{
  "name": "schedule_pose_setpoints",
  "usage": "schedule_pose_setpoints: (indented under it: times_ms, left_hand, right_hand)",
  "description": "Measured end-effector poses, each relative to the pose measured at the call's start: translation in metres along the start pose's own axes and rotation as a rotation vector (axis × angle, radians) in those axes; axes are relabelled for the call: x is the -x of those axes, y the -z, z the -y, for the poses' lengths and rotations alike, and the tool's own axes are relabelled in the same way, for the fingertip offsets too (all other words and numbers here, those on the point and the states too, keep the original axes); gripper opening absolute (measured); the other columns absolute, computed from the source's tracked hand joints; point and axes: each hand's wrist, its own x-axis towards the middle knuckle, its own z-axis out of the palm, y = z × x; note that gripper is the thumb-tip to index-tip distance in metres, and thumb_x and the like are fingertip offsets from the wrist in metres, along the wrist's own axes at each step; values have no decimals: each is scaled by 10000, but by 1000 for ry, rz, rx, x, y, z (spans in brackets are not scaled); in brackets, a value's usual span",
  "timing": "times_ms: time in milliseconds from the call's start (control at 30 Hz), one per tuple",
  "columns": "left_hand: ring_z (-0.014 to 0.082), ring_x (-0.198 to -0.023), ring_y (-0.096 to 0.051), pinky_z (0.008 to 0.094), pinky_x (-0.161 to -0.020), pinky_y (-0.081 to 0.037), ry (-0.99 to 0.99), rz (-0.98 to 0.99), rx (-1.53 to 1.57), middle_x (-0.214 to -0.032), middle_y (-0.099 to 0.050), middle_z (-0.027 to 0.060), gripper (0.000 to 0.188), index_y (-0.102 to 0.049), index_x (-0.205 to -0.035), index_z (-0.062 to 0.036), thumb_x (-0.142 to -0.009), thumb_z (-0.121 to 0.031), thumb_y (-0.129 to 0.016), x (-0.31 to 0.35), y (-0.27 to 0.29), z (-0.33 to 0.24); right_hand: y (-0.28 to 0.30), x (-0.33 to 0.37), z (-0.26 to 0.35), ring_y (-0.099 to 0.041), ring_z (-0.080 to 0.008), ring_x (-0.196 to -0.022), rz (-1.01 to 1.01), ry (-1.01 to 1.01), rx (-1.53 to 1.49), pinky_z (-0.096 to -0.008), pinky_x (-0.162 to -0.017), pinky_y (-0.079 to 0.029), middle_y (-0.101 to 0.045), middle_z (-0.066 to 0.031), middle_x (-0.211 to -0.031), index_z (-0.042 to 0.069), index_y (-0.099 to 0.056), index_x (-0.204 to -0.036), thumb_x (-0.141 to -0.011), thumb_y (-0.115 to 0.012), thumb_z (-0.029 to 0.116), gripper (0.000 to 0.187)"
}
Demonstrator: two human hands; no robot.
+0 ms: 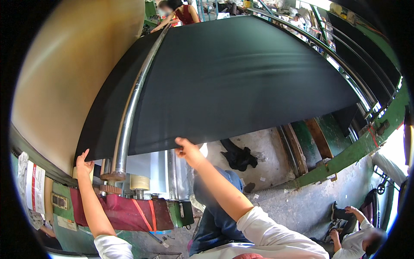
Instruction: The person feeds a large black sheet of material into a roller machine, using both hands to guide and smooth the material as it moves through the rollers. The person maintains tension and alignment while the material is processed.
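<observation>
A wide sheet of black fabric [241, 77] stretches across the machine from the large tan drum on the left to the rails on the right. It passes a long shiny metal roller [136, 93] near its left side. My left hand [85, 162] grips the near left corner of the sheet, close to the drum. Further right, my right hand [188, 152] holds the near edge with the thumb on top; its other fingers are mostly hidden under the fabric. Shallow creases run through the sheet toward the far right.
The large smooth drum [77, 56] stands on the left. Below the roller are a gear [110, 189] and a maroon cloth [125, 211] with orange straps. A black rag [239, 157] lies on the floor. A green frame [345, 162] curves right. One person works far left; another sits lower right.
</observation>
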Motion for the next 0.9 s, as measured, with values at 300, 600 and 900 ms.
schedule_pose_setpoints:
  times_ms: [300,600,900]
  left_hand:
    - [175,-817,-513,303,-730,-436,-3,122,64,-988,-609,57,345,-657,-1014,-207,-952,-343,-345,20,-28,8]
    - [210,-878,-487,305,-733,-452,4,223,-35,-1061,-557,67,338,-648,-1054,-187,-953,-335,-362,18,-20,8]
    - [200,-914,-498,337,-820,-411,-22,-21,3,-1100,-556,27,327,-634,-1084,-193,-946,-344,-379,17,-11,3]
  right_hand:
    - [9,9,5,-406,-112,-496,273,-48,85,-238,-463,-293,-459,-16,-557,68,-524,-659,-794,-603,121,165]
    - [-4,8,4,-416,-105,-482,-32,131,102,-254,-452,-310,-477,-1,-595,86,-517,-732,-785,-641,166,157]
    - [3,9,2,-409,-102,-512,205,-63,145,-246,-481,-318,-475,-12,-616,73,-511,-683,-792,-611,130,158]
